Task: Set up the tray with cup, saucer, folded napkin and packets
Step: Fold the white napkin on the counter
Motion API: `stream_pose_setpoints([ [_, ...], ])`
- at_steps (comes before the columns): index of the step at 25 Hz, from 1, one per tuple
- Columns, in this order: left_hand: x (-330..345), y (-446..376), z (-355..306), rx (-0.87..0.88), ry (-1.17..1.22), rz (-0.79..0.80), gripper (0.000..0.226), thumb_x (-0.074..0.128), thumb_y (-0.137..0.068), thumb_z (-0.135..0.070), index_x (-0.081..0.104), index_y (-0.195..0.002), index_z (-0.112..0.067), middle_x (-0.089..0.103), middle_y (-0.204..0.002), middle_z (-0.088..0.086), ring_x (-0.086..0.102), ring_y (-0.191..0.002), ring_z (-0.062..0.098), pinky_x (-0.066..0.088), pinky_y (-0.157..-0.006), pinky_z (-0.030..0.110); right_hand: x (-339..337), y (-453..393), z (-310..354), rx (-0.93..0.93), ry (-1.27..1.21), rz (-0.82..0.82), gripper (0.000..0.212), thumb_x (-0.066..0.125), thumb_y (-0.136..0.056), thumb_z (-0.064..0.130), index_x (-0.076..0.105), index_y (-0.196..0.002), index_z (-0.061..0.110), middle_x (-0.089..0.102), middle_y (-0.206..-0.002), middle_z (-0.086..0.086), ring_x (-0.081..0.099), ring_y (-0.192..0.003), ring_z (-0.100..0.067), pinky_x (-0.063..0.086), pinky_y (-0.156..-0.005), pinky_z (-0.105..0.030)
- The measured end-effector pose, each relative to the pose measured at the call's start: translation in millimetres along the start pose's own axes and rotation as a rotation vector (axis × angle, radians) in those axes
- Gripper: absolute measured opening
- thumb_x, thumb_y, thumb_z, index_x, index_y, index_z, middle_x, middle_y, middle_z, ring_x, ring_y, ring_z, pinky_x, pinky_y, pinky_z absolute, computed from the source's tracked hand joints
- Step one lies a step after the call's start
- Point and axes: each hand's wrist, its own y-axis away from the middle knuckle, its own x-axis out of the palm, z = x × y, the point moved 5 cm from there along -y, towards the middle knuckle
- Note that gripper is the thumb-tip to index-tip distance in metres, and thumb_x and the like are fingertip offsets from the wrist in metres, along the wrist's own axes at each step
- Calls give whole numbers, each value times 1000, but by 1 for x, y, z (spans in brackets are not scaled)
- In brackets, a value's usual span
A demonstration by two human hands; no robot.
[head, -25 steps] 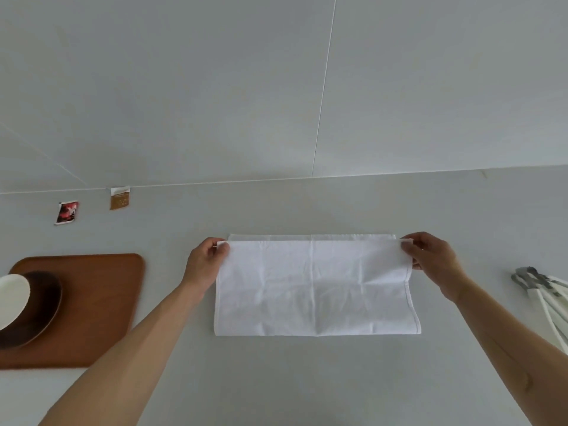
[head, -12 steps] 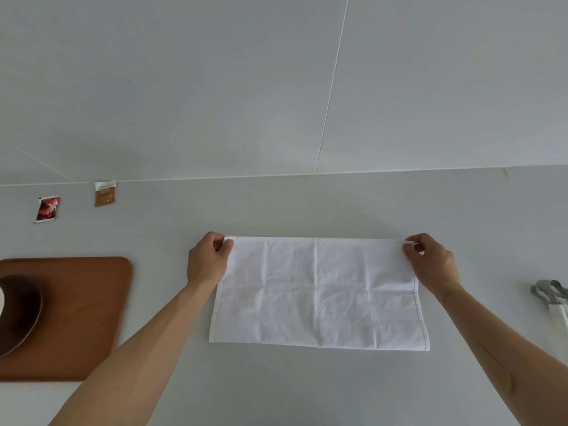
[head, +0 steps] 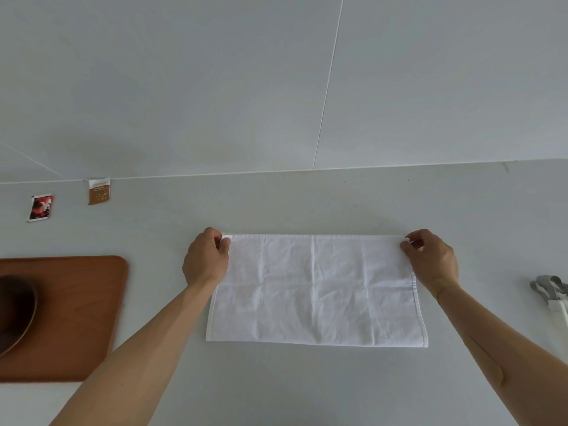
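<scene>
A white cloth napkin lies flat on the pale counter, folded into a wide rectangle. My left hand pinches its far left corner and my right hand pinches its far right corner. A brown wooden tray sits at the left, with a dark saucer on it, cut off by the frame edge. Two packets lie by the back wall: a red and black one and a brown one. No cup is in view.
The pale wall rises right behind the counter. At the right edge lies a white object with grey straps, partly out of frame.
Both hands stayed on the napkin's far corners and drew its far edge straight. The view shifted right, so the saucer slid further off the left edge and the cup left the frame.
</scene>
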Motion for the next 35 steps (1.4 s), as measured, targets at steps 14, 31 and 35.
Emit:
stream_pose_setpoints([
  [14, 90, 181, -66, 835, -284, 117, 52, 31, -101, -36, 32, -148, -14, 22, -161, 6, 12, -149, 25, 22, -117, 52, 91, 187, 47, -639, 355, 83, 56, 30, -99, 35, 28, -150, 13, 19, -161, -8, 7, -149, -30, 17, -117, -54],
  [31, 44, 134, 52, 537, -443, 155, 70, 14, -97, -53, 6, -154, -12, 1, -163, 5, 3, -150, 21, 6, -120, 40, 48, 151, -52, -251, 488, 139, 75, 1, -93, 63, -17, -151, 19, -19, -160, 4, -15, -148, -22, -1, -122, -43],
  [35, 21, 121, 42, 330, -194, 101, 56, 49, -93, -43, 43, -143, -18, 30, -157, 8, 28, -139, 33, 32, -110, 45, 44, 149, -52, -274, 460, 145, 74, 15, -94, 57, -13, -152, 20, -15, -160, 4, -12, -149, -21, 1, -122, -43],
])
